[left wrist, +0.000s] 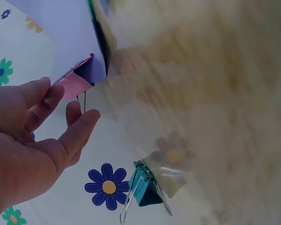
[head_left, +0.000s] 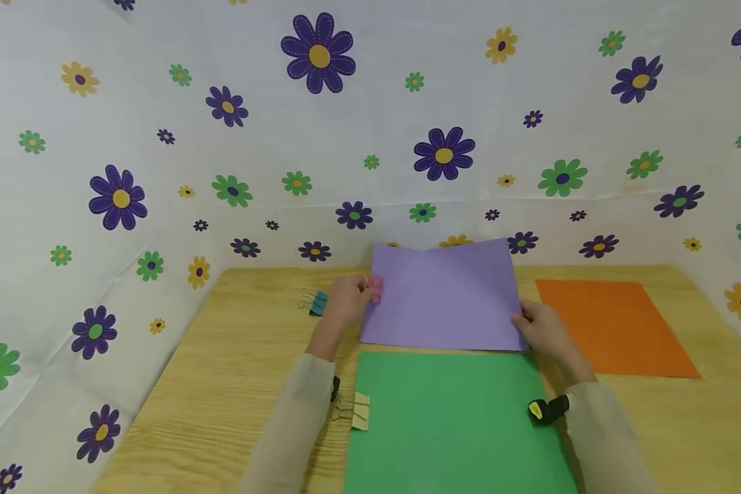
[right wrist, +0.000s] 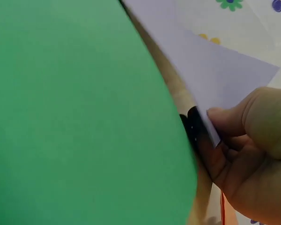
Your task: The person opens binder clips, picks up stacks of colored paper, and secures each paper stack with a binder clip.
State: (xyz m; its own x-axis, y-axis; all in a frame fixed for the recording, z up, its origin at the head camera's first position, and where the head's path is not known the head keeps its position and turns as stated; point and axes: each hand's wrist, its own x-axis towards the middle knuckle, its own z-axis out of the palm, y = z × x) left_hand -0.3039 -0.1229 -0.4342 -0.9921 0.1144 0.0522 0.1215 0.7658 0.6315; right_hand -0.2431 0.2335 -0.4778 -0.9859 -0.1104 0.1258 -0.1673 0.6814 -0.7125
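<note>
A purple sheet [head_left: 441, 298] is raised at the back of the table, its far edge bent up. On its left edge sits a pink binder clip [left wrist: 77, 84]. My left hand [head_left: 346, 298] holds this clip by its wire handles, a finger against one handle [left wrist: 84, 101] and the other handle hidden behind the fingers. At the lower right corner of the purple sheet, my right hand [right wrist: 253, 140] pinches the paper between thumb and fingers. A green sheet [head_left: 451, 425] lies nearer, with a pale yellow binder clip [head_left: 361, 412] on its left edge.
A teal binder clip [head_left: 317, 303] stands on the wooden table [head_left: 241, 384] left of the left hand. An orange sheet [head_left: 617, 329] lies to the right. Flower-patterned white cloth [head_left: 370, 116] hangs behind and at the sides.
</note>
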